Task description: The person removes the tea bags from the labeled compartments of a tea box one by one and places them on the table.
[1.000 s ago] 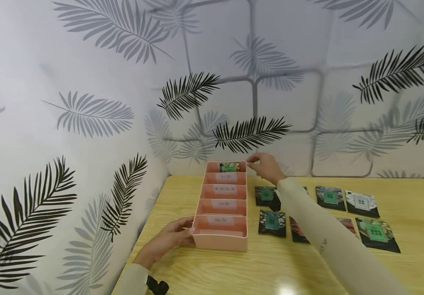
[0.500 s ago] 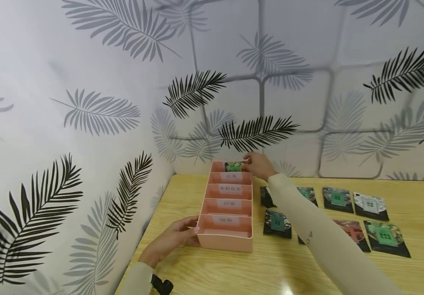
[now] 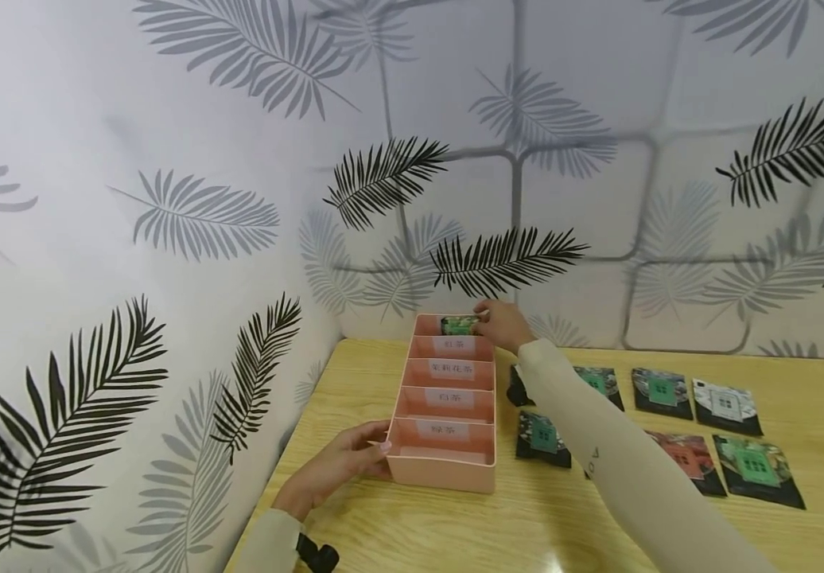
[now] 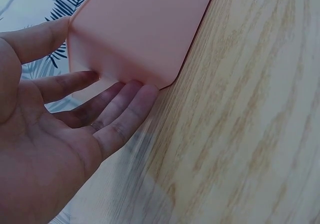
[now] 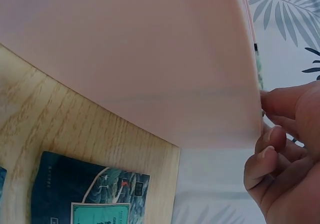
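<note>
A pink box (image 3: pixel 443 473), divided into a row of labelled compartments, stands on the table. At its front left corner is my left hand (image 3: pixel 346 461), with the thumb at the rim and nearly straight fingers resting against the outer wall, as the left wrist view shows. In the rearmost compartment, a green-and-black tea sachet (image 3: pixel 459 325) shows above the divider. My right hand (image 3: pixel 507 325) reaches over the rear right corner and pinches the sachet's right end. The right wrist view shows its fingers (image 5: pixel 265 164) curled by the rim, with the sachet mostly hidden behind the box wall.
Several more tea sachets lie in two rows to the right, including a white-and-black one (image 3: pixel 727 403), a red one (image 3: pixel 686 460) and a green one (image 3: pixel 757 468). My right forearm (image 3: pixel 591 438) covers part of them. A leaf-patterned curtain (image 3: pixel 577 199) hangs behind the table.
My right hand has moved inward from the rear right rim onto the sachet's right end. My left hand stays at the front corner. The head view has shifted slightly.
</note>
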Demonstrator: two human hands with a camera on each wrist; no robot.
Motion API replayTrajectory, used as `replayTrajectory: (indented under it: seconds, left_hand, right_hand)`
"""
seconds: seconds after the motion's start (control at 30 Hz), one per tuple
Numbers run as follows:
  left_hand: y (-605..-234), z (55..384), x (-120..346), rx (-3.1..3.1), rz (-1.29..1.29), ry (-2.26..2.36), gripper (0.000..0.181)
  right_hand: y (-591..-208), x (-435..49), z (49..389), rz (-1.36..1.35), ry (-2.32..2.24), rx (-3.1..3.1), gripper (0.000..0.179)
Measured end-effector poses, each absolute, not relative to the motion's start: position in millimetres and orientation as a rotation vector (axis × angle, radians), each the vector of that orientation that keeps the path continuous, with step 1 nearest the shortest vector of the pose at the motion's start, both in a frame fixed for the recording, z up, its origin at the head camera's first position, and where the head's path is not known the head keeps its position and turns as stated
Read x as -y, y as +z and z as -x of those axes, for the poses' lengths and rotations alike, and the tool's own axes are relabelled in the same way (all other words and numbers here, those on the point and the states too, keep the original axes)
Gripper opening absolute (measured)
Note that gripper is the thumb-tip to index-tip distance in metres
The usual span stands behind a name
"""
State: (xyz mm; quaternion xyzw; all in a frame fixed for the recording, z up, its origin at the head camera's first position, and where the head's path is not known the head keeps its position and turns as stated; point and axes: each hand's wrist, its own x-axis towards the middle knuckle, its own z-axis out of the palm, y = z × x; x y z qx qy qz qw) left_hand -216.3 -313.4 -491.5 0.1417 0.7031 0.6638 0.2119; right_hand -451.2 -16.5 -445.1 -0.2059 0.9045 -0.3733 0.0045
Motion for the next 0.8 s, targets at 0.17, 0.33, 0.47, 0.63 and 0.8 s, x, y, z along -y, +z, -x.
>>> replayTrajectory:
  seconds: [0.17,0.33,0.47,0.63,0.8]
  left_hand:
    - [-489.4,216.7,313.1,-1.954,-0.390,1.835,0.056]
    - [-487.0,216.4,312.5,-1.942,-0.380,1.842,0.057]
    - [-487.7,216.5,311.6,-1.941,-0.374,1.843,0.057]
    - [-490.2,217.0,311.6,-1.939,-0.368,1.845,0.058]
    - [-491.8,217.2,312.6,-1.934,-0.375,1.847,0.057]
  right_hand:
    - [-445.9,12.1,450.5,0.701,-1.184,-2.841,0.020]
    - [-445.6,9.9,449.8,0.735,-1.192,-2.852,0.017]
    - [-445.2,8.8,447.8,0.746,-1.203,-2.866,0.018]
    - [-443.1,8.8,446.6,0.734,-1.203,-2.928,0.018]
    - [-438.5,7.7,446.0,0.737,-1.232,-2.965,0.018]
